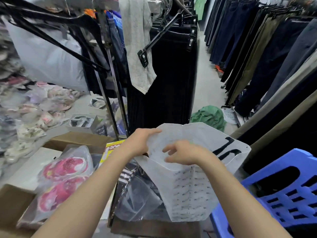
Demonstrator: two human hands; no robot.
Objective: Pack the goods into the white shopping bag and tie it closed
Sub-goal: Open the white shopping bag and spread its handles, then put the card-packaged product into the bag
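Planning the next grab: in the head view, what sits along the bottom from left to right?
Cardboard box → pink slippers in plastic → left hand → right hand, both at the white bag → blue stool.

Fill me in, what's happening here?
A person stands in a clothing shop aisle holding a white shopping bag in both hands. The left hand grips the bag's upper edge, while the right hand rests against its front with fingers spread, apparently working it open. Nothing looks packed yet. Wrapped goods lie just below the bag, pink slippers in plastic sit to the left, and a blue plastic stool is on the right.
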